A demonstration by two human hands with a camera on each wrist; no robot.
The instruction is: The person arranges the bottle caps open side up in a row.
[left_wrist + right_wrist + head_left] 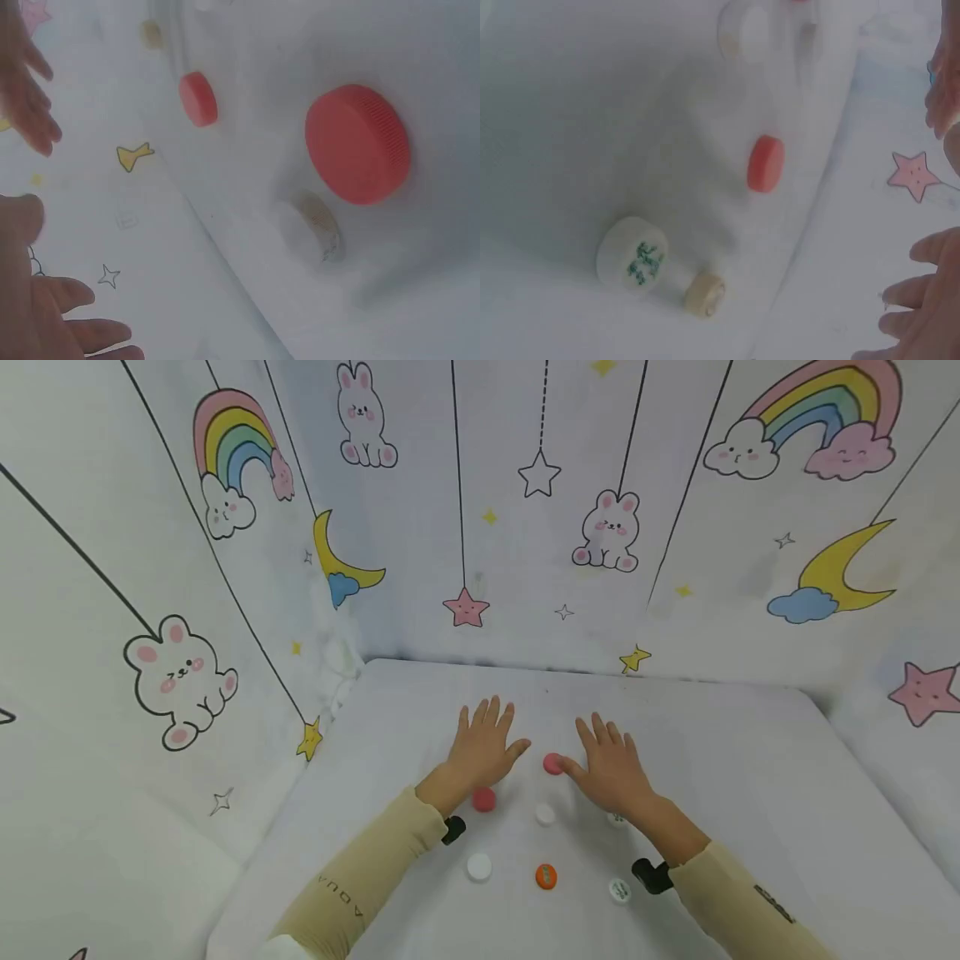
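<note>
Along the near side of a white table (735, 752) before us, a white cap (479, 867), an orange cap (546, 877) and a printed cap (619, 891) lie in a row. Beyond, a red cap (483, 799) sits at the wrist side of a raised left hand (482, 750), fingers spread. Farther, a second red cap (551, 765) lies below the thumb side of the right hand (611, 772), also raised, fingers wide.

The caps (483, 799) are red, white and orange, the sleeves (375, 864) beige.

A white tabletop (750, 760) lies under the right hand (613, 772), a white wall (517, 543) with drawn rabbits (362, 433) and rainbows (821, 397) beyond it
</note>
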